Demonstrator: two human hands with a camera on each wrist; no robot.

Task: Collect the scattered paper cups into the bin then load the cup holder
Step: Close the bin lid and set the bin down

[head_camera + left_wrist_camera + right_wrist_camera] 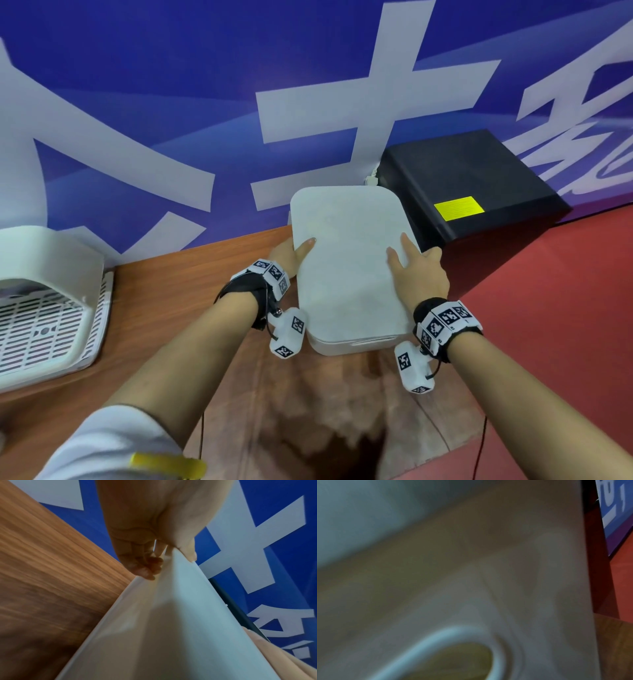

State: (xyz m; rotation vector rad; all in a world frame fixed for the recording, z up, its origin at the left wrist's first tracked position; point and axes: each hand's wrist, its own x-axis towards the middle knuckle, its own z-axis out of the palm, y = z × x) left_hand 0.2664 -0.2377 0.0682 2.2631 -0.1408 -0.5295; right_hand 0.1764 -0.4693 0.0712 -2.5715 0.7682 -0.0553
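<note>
White lidded bin (pixel 349 267): being held between the hands above the wooden surface (pixel 164 291), lid closed, contents hidden. Left hand (pixel 291 253) is pinching its left edge, thumb on top and fingers curling beneath; right hand (pixel 421 270) is clasping the right edge, thumb and forefinger lying on the lid. No paper cups are showing, so collecting is probably finishing, with loading of the cup holder likely remaining.

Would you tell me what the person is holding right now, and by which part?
The white bin, by its two long sides: the left hand grips the left edge, the right hand the right edge.
</note>
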